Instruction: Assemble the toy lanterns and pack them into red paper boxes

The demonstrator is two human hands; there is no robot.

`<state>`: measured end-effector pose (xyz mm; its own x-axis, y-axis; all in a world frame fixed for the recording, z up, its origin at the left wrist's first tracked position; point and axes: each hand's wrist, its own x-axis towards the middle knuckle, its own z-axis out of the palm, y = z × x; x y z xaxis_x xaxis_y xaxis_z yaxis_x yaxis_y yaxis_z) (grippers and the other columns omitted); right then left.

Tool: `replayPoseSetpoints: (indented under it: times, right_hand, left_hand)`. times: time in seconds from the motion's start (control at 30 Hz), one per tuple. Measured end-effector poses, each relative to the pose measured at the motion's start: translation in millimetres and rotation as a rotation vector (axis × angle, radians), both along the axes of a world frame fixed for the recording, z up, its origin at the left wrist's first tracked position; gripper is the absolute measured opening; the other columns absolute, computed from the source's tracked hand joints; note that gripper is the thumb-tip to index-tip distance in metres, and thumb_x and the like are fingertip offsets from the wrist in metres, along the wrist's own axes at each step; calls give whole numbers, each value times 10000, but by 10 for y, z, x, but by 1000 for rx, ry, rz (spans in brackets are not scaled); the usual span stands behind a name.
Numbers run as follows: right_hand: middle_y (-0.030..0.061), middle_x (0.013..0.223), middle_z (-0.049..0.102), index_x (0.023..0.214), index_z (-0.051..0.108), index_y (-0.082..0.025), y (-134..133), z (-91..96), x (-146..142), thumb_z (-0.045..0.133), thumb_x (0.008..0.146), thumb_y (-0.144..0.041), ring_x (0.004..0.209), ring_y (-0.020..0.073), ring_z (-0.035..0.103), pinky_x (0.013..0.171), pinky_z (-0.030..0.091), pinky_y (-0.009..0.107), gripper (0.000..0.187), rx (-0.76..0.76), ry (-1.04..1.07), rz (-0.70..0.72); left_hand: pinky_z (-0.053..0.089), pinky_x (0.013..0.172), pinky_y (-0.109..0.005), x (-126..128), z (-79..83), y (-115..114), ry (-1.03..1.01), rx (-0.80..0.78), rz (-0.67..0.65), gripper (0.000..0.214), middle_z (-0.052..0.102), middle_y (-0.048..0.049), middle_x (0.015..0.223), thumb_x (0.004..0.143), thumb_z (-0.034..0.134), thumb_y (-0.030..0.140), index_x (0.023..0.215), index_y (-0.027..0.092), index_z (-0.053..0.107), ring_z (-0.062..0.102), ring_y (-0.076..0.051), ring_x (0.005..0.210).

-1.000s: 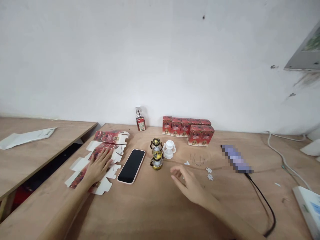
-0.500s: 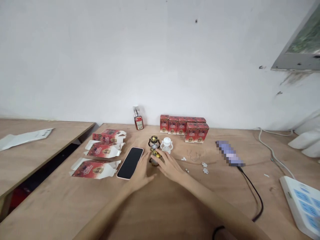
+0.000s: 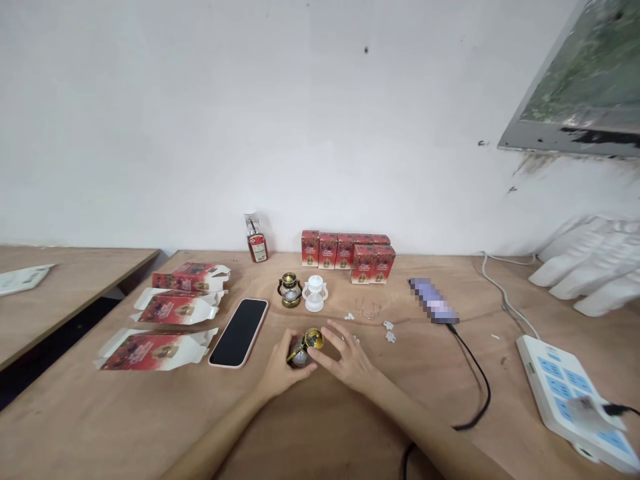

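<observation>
A small gold-and-black lantern [image 3: 313,338] with a clear body is tilted over the near middle of the table. My left hand [image 3: 280,365] is closed around its clear lower part, partly hiding it. My right hand [image 3: 350,363] has its thumb and fingers about the gold top, the other fingers spread. Behind them stand a second gold-and-black lantern [image 3: 289,291], upright, and a white lantern [image 3: 315,294] just right of it. To the left of my hands lies a phone [image 3: 239,333] with a dark screen and pink case.
Flattened red cartons [image 3: 150,350] lie at left. Red boxes [image 3: 345,252] and a small bottle [image 3: 257,243] stand near the wall. Small white pieces [image 3: 389,331] and bent wires [image 3: 369,311] lie at right, with a cabled device [image 3: 433,301] and a power strip [image 3: 565,393] beyond.
Both hands have come nearer to me with the gold-and-black lantern, away from the two standing ones. The lantern now tilts between my hands. The view has shifted to the right.
</observation>
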<state>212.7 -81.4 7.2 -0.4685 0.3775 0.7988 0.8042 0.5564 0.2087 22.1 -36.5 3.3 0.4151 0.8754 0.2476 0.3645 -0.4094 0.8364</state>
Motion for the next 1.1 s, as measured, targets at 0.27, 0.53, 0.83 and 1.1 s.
replayPoseSetpoints:
  times: [0.27, 0.53, 0.83, 1.1]
  right_hand:
    - [51, 1123, 604, 987, 657, -252, 29, -97, -52, 582, 849, -196, 1148, 173, 492, 985, 443, 347, 166, 119, 44, 45]
    - [59, 956, 688, 933, 638, -164, 122, -2, -92, 444, 902, -142, 931, 151, 560, 858, 410, 321, 198, 25, -18, 98]
    - [46, 810, 652, 874, 509, -191, 196, 79, -184, 396, 890, -104, 746, 171, 536, 659, 397, 301, 144, -123, 70, 84]
    - [29, 746, 608, 929, 556, -194, 100, 417, -162, 394, 949, -256, 668, 155, 536, 617, 420, 276, 174, -374, 514, 108]
  left_hand:
    - [461, 887, -398, -5, -115, 44, -190, -192, -30, 656, 627, -103, 1078, 552, 770, 476, 1050, 172, 470, 581, -281, 1031]
    - [495, 859, -402, 54, -81, 49, -224, -295, -56, 623, 625, -45, 989, 534, 781, 287, 1040, 192, 430, 606, -237, 923]
    - [483, 884, -399, 41, -49, 135, -280, -219, 28, 466, 651, -63, 992, 627, 700, 318, 1017, 158, 503, 617, -232, 942]
    - [450, 932, -398, -3, 25, 176, -365, -330, 10, 573, 667, -97, 1063, 545, 793, 347, 1036, 138, 586, 605, -260, 1013]
